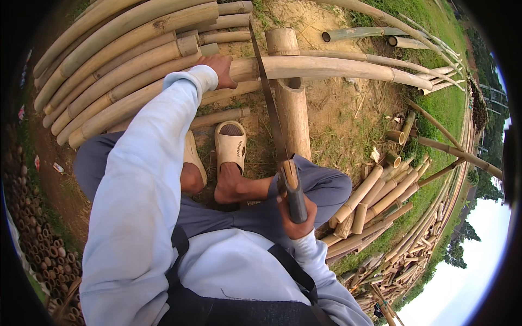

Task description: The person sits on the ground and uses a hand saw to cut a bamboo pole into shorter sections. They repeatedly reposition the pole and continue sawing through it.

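Note:
My right hand is wrapped round the dark handle of a handsaw. The long blade slants up and away to the left, lying across a pale bamboo pole. My left hand grips that pole just left of the blade. The pole rests in a notch in a thick bamboo post, which stands in front of my right knee. Whether the teeth have cut into the bamboo cannot be made out.
Long bamboo poles lie stacked at the left. Short cut pieces are heaped at the right. My sandalled feet are below the pole. Green bamboo lies at the far right, and a bigger pile runs along the grass.

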`<state>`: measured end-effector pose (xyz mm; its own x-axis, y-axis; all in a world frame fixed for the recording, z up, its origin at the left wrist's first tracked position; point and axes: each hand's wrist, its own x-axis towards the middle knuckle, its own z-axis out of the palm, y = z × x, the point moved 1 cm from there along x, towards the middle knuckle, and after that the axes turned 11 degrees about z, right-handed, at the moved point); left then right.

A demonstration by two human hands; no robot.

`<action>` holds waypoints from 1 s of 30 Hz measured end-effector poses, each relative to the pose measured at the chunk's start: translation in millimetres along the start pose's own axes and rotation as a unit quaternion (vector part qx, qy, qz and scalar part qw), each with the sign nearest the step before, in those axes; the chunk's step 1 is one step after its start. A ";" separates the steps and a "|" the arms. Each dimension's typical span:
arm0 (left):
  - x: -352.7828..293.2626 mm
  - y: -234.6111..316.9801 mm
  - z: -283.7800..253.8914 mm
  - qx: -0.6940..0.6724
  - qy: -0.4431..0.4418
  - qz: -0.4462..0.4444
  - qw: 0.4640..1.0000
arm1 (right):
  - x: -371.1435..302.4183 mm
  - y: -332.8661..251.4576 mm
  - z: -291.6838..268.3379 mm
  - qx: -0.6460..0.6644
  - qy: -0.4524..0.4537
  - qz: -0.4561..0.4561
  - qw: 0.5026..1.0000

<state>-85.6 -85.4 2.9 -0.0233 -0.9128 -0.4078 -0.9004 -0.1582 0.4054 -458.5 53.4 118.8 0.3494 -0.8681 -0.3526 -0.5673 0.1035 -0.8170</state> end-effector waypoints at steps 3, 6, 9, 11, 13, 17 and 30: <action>0.9 -0.9 0.4 0.004 -0.019 -0.010 1.000 | -56.4 -19.9 -23.3 -0.060 -0.027 0.076 0.995; -1.0 6.3 -0.5 0.009 -0.007 -0.018 1.000 | 7.2 -15.8 1.7 0.002 0.027 -0.015 1.000; 9.0 10.9 0.0 0.008 -0.013 0.002 1.000 | 125.8 -13.8 45.6 0.058 0.024 -0.003 0.998; 10.5 10.3 -4.8 0.002 -0.027 0.005 1.000 | 158.4 -31.4 52.7 0.060 0.010 -0.006 0.998; 14.0 -3.1 -14.5 -0.002 -0.015 0.010 1.000 | 155.2 -15.3 57.7 0.050 0.001 -0.006 0.999; 4.9 -10.0 14.3 -0.001 -0.005 0.008 1.000 | 1.3 2.0 4.2 0.013 0.008 -0.003 1.000; 15.1 -13.0 1.2 -0.015 -0.028 0.009 0.999 | 110.6 -14.3 46.3 0.031 -0.012 0.005 0.999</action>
<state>-74.8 -96.6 -9.6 -0.0638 -0.8932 -0.4451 -0.8859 -0.1546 0.4373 -377.2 -21.6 70.4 0.3621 -0.8555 -0.3702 -0.5234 0.1420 -0.8402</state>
